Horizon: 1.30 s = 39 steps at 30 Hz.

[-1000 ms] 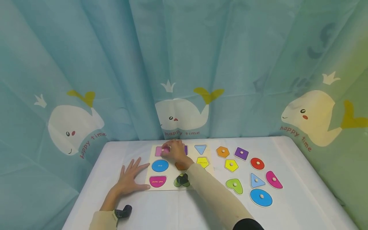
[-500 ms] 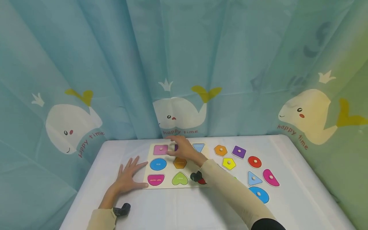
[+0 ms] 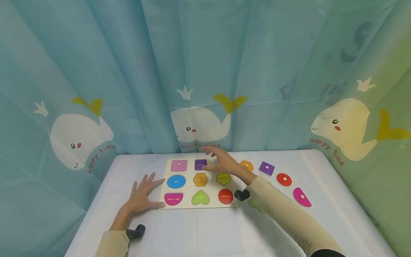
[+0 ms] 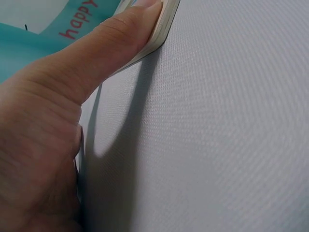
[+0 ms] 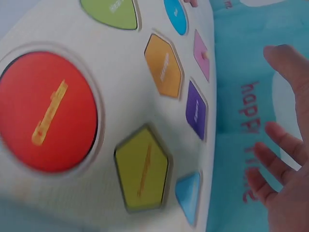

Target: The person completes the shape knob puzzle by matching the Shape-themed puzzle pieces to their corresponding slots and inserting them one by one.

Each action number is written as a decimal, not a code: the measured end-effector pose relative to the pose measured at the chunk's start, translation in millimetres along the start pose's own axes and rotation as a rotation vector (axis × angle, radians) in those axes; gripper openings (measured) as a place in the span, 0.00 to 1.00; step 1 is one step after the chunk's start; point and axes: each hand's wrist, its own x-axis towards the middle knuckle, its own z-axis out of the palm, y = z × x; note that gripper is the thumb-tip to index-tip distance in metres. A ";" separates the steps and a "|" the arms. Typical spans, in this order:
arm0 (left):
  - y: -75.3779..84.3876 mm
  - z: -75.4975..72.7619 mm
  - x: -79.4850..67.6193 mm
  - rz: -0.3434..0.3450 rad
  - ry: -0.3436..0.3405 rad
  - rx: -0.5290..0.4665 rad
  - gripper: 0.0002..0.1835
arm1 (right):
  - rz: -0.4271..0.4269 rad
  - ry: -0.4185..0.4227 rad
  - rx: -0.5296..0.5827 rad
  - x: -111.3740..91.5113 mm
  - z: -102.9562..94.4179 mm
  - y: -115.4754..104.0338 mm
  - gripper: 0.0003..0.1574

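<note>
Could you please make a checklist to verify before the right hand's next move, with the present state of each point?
1. Left hand touches the cream puzzle board: ok.
2. Pink rectangular piece with pale knob lies on the board: ok.
3. That piece sits fully flush: cannot tell.
4. Right hand holds nothing: ok.
5. Loose purple square piece with pale knob is in plain view: ok.
6. Loose green heart-shaped piece is fully visible: not ok, the beige sleeve hides part.

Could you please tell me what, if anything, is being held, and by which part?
Nothing is held: the right hand is empty; the left hand rests its thumb on a corner of the puzzle board.
</note>
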 end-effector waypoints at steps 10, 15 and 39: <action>3.6 -2.5 1.3 -0.002 -0.003 0.002 0.51 | 0.060 0.098 0.001 -47.7 -39.6 23.3 0.48; 4.2 -3.3 1.2 -0.006 -0.008 0.006 0.52 | 0.108 0.151 -0.019 -70.9 -55.9 41.4 0.47; 2.7 -3.3 0.7 -0.005 -0.001 -0.012 0.51 | 0.435 0.296 -0.088 -152.1 -103.4 107.5 0.49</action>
